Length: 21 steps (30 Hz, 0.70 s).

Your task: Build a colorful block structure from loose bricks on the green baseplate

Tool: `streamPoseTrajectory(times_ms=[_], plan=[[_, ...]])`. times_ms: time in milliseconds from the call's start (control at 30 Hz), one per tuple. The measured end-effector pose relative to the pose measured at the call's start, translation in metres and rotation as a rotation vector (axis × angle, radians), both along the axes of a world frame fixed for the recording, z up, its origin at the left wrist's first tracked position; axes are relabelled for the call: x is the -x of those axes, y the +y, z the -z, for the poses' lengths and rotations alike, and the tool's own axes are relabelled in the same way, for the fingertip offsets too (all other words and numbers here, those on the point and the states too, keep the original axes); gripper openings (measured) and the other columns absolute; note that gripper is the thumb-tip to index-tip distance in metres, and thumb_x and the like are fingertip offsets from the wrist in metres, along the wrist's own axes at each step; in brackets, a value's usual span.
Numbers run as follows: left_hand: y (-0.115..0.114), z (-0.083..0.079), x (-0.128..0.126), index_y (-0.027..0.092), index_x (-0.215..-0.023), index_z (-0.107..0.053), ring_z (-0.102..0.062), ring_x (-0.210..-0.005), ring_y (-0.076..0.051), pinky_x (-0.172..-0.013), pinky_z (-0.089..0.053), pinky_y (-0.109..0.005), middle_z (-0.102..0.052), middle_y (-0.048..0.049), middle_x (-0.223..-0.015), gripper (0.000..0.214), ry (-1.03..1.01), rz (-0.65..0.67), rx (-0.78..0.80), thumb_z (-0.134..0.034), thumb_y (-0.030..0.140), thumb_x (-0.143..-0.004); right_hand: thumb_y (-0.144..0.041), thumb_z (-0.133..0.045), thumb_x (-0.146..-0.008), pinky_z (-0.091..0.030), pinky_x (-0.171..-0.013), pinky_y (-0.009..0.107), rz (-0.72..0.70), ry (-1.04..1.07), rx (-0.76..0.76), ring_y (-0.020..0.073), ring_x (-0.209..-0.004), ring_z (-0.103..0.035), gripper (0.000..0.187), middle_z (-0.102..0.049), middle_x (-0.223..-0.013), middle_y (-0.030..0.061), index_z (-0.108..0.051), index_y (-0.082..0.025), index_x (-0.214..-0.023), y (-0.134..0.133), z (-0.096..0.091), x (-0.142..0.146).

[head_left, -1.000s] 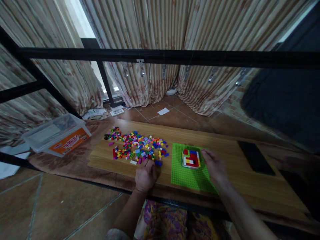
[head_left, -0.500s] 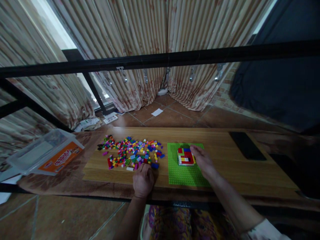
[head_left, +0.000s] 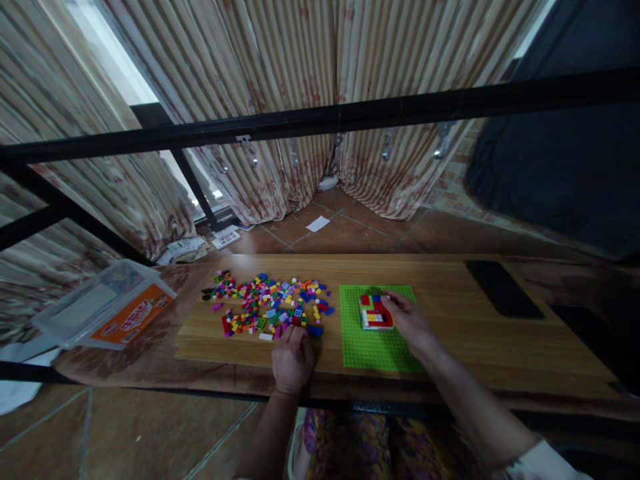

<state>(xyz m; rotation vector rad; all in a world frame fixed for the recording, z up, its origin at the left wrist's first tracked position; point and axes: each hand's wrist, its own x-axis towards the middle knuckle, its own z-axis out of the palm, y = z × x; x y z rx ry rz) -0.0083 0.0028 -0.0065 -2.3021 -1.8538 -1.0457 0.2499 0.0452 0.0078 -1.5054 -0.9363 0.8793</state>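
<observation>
On a green studded baseplate point(head_left: 360, 352) sits a small square build of toy bricks point(head_left: 371, 319), with red, white, yellow and blue on top and a pale lower layer. My right hand point(head_left: 409, 323) is at its right side, fingers closed together against its back right corner and covering part of it. To the left lies a spread of loose toy bricks point(head_left: 270, 300) in many colours. At the near edge of that spread rests my left hand point(head_left: 293, 360), fingers curled under; whatever they hold is hidden. A dark blue brick point(head_left: 315, 331) lies just right of its fingertips.
A clear plastic tub point(head_left: 107, 303) with an orange label stands at the left end of the wooden board point(head_left: 445, 360). A dark flat phone-like slab point(head_left: 503, 288) lies at the right. A black metal rail point(head_left: 320, 122) crosses beyond the board, before striped curtains point(head_left: 280, 67).
The whole view has shifted slightly, so everything appears a little further right. Both hands stay in about the same places, the right at the build and the left at the loose bricks.
</observation>
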Motion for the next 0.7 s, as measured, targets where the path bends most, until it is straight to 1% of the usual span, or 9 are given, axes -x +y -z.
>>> streamPoseTrajectory(times_ms=[100,200,333,433,467,533,600,700], plan=[[0.0,0.001,0.0,0.022,-0.07,-0.05,-0.055,-0.069,-0.018,-0.063,-0.04,-0.029,-0.059,-0.0033,-0.071,0.02,-0.02,0.0,0.012,-0.042,0.007,-0.081,-0.05,-0.066,-0.071,-0.055,-0.073,0.036,-0.016,0.024,0.082,0.0204,-0.077,-0.069,0.04,-0.074,-0.088,0.0027,-0.068,-0.022,-0.1,0.0,0.001,0.0],[-0.001,0.001,0.0,0.022,-0.071,-0.05,-0.056,-0.069,-0.018,-0.063,-0.04,-0.03,-0.059,-0.0034,-0.071,0.02,-0.018,-0.006,0.021,-0.043,0.007,-0.081,-0.05,-0.066,-0.07,-0.055,-0.074,0.037,-0.007,0.041,0.105,0.0209,-0.078,-0.069,0.041,-0.074,-0.088,0.003,-0.068,-0.023,-0.101,-0.001,0.0,-0.001],[-0.001,0.0,-0.001,0.022,-0.071,-0.05,-0.056,-0.067,-0.019,-0.063,-0.04,-0.03,-0.059,-0.0035,-0.071,0.02,0.002,-0.016,0.013,-0.042,0.009,-0.083,-0.051,-0.066,-0.07,-0.055,-0.075,0.038,0.007,0.086,0.077,0.0212,-0.078,-0.069,0.039,-0.074,-0.088,0.0033,-0.068,-0.023,-0.097,-0.001,0.001,-0.002],[-0.001,0.0,-0.001,0.023,-0.07,-0.05,-0.056,-0.068,-0.018,-0.063,-0.04,-0.03,-0.059,-0.0031,-0.07,0.021,0.001,-0.01,0.011,-0.042,0.008,-0.083,-0.053,-0.065,-0.07,-0.054,-0.077,0.039,0.042,0.078,0.016,0.0218,-0.083,-0.068,0.041,-0.073,-0.092,0.0048,-0.068,-0.023,-0.098,-0.004,0.002,-0.006],[-0.001,0.0,-0.001,0.023,-0.071,-0.05,-0.056,-0.068,-0.018,-0.063,-0.041,-0.03,-0.059,-0.003,-0.07,0.02,-0.001,-0.01,0.013,-0.042,0.008,-0.082,-0.053,-0.065,-0.07,-0.053,-0.079,0.04,0.057,0.046,-0.012,0.022,-0.085,-0.067,0.043,-0.073,-0.095,0.0056,-0.068,-0.022,-0.1,-0.007,0.001,-0.008],[-0.002,0.001,-0.002,0.023,-0.072,-0.05,-0.057,-0.069,-0.018,-0.064,-0.041,-0.03,-0.06,-0.0031,-0.072,0.02,-0.002,-0.015,0.022,-0.043,0.008,-0.081,-0.053,-0.064,-0.072,-0.051,-0.081,0.041,0.053,-0.093,-0.063,0.0227,-0.09,-0.065,0.044,-0.071,-0.1,0.0072,-0.068,-0.022,-0.103,-0.012,-0.004,-0.012],[-0.002,0.001,-0.002,0.023,-0.072,-0.05,-0.057,-0.069,-0.018,-0.064,-0.041,-0.03,-0.06,-0.003,-0.072,0.019,-0.002,-0.021,0.027,-0.043,0.008,-0.081,-0.051,-0.063,-0.074,-0.049,-0.084,0.042,-0.008,-0.305,-0.11,0.0234,-0.096,-0.062,0.041,-0.069,-0.105,0.008,-0.069,-0.022,-0.103,-0.018,-0.011,-0.016],[-0.002,0.002,-0.002,0.023,-0.071,-0.05,-0.057,-0.07,-0.019,-0.066,-0.042,-0.031,-0.059,-0.003,-0.071,0.019,-0.003,-0.02,0.032,-0.043,0.008,-0.082,-0.046,-0.06,-0.077,-0.045,-0.09,0.042,-0.134,-0.604,-0.18,0.0233,-0.101,-0.058,0.035,-0.065,-0.108,0.0074,-0.069,-0.023,-0.101,-0.021,-0.021,-0.016]])
